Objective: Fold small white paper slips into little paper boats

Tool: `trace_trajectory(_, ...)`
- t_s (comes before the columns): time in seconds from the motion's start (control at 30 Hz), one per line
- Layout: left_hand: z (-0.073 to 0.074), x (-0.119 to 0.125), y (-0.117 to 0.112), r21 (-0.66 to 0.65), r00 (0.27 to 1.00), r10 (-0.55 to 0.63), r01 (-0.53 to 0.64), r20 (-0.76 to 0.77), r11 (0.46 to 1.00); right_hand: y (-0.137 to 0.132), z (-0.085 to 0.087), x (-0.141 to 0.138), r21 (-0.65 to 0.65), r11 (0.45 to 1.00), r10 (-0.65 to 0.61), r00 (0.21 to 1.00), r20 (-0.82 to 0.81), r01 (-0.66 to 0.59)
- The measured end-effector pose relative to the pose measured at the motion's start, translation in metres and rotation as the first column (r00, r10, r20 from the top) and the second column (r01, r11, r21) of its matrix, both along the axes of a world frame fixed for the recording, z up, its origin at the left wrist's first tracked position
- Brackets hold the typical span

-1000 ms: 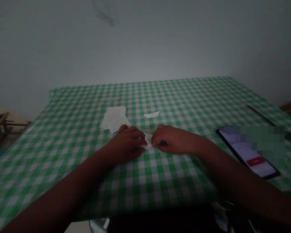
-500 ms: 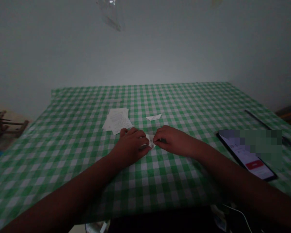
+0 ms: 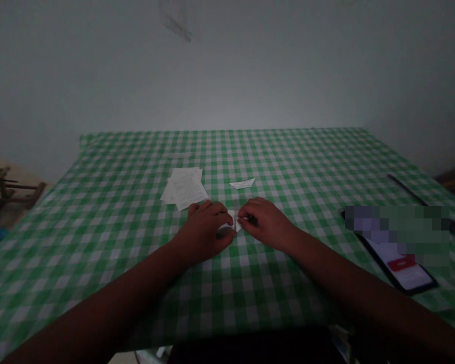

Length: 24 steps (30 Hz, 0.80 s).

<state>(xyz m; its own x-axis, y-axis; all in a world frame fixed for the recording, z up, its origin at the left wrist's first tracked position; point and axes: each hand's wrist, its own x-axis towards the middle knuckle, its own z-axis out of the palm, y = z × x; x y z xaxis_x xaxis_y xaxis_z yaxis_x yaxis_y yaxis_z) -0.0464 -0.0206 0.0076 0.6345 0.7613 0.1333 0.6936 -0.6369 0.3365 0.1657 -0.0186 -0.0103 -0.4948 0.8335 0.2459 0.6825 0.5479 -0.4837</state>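
Between my two hands, near the middle of the table, is a small piece of printed white paper point(image 3: 234, 217), partly covered by fingers. My left hand point(image 3: 206, 230) grips its left side, fingers curled over the top and thumb below. My right hand point(image 3: 263, 222) pinches the right side between thumb and fingertips. Just beyond the hands lies a folded paper piece point(image 3: 242, 184), shaped like a flat trapezoid. A loose stack of printed sheets point(image 3: 189, 189) rests beyond my left hand.
A green and white checked cloth point(image 3: 109, 242) covers the table. At the right lies a phone point(image 3: 409, 278) with a lit screen, partly blurred out. A dark thin object point(image 3: 407, 188) is behind it. A wooden frame point(image 3: 11, 189) stands on the floor at left.
My right hand has shifted slightly left along the small paper, its fingers more curled. My left hand keeps its hold almost unchanged. The view has moved a little.
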Motion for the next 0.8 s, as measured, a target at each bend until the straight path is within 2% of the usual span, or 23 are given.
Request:
trace_trajectory(0.43,-0.003,0.007,-0.001,0.025,0.998,0.058,-0.057,-0.007,0.998,-0.002,-0.003,-0.001,0.048,0.999,-0.023,0.999,0.029,0.022)
trace_trajectory(0.6,-0.003,0.008,-0.001,0.034,0.997,0.067,-0.066,-0.023,0.997,-0.007,0.005,0.006,0.127,0.991,0.041,0.998,-0.057,-0.033)
trace_trajectory(0.7,-0.004,0.007,0.0,0.032,0.997,0.077,-0.076,-0.03,0.997,-0.014,0.014,0.011,0.182,0.983,0.041,0.999,-0.015,-0.037)
trace_trajectory(0.8,-0.005,0.006,0.001,0.029,0.996,0.087,-0.087,-0.025,0.996,-0.018,0.018,0.012,0.156,0.975,0.143,0.985,0.094,-0.157)
